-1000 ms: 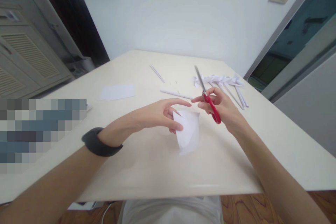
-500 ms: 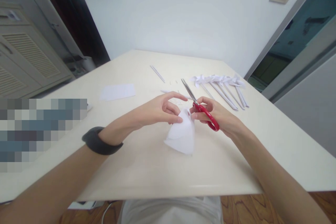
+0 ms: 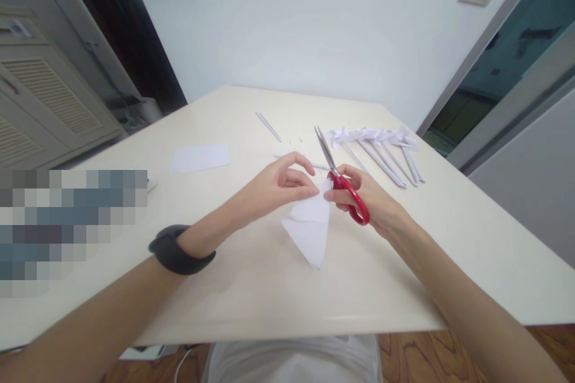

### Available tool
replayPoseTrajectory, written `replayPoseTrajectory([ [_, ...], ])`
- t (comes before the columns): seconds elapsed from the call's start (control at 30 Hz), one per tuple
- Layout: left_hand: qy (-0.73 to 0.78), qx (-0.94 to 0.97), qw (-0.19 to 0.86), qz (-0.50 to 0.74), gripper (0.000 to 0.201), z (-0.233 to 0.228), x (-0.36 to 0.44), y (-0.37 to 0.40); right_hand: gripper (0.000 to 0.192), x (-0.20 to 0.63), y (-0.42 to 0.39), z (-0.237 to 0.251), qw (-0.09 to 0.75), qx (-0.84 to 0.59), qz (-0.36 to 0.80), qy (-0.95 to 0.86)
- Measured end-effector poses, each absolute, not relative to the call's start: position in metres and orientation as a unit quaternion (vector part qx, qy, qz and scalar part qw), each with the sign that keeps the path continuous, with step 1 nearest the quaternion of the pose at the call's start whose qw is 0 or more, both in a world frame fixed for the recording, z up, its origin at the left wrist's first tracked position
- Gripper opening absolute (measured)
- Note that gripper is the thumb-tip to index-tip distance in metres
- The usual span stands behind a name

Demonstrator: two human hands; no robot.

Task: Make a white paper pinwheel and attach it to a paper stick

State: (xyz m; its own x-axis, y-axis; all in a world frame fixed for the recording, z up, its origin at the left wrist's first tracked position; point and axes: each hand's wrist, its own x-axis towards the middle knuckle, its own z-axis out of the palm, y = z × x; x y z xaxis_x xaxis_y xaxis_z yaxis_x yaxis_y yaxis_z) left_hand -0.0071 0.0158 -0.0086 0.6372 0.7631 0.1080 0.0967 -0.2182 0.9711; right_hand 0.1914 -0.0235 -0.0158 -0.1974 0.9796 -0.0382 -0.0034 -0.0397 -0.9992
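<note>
Two hands, left hand (image 3: 281, 185) pinching paper (image 3: 309, 228), right hand (image 3: 366, 200) gripping scissors (image 3: 341, 182)

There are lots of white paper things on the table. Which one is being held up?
The folded paper in the middle. The left hand pinches its top, so it hangs above the table. The flat sheet and the rolled sticks lie untouched.

A pixelated block (image 3: 72, 230) at nine o'clock masks whatever lies on the table (image 3: 251, 293); both forearms run off the bottom edge, and the left hand (image 3: 278, 185) hides the folded paper's (image 3: 309, 230) top corner.
</note>
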Motion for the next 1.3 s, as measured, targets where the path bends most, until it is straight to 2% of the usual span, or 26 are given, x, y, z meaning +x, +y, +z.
replayPoseTrajectory([
  [0.1, 0.281, 0.731, 0.515, 0.349, 0.015, -0.005, -0.006, 0.015, 0.029, 0.194, -0.022, -0.016, 0.474, -0.446, 0.567, -0.504],
  [0.27, 0.254, 0.72, 0.5, 0.408, 0.014, -0.004, -0.007, 0.015, 0.024, 0.198, -0.02, -0.016, 0.513, -0.421, 0.578, -0.475],
  [0.6, 0.221, 0.683, 0.517, 0.466, 0.02, -0.004, -0.007, 0.012, 0.018, 0.196, -0.02, -0.014, 0.52, -0.387, 0.601, -0.467],
  [1.0, 0.209, 0.684, 0.5, 0.489, 0.008, -0.003, -0.003, 0.008, 0.021, 0.194, -0.021, -0.017, 0.524, -0.389, 0.607, -0.455],
  [1.3, 0.211, 0.682, 0.492, 0.499, 0.009, -0.002, -0.002, 0.004, 0.024, 0.192, -0.022, -0.017, 0.519, -0.402, 0.599, -0.458],
])
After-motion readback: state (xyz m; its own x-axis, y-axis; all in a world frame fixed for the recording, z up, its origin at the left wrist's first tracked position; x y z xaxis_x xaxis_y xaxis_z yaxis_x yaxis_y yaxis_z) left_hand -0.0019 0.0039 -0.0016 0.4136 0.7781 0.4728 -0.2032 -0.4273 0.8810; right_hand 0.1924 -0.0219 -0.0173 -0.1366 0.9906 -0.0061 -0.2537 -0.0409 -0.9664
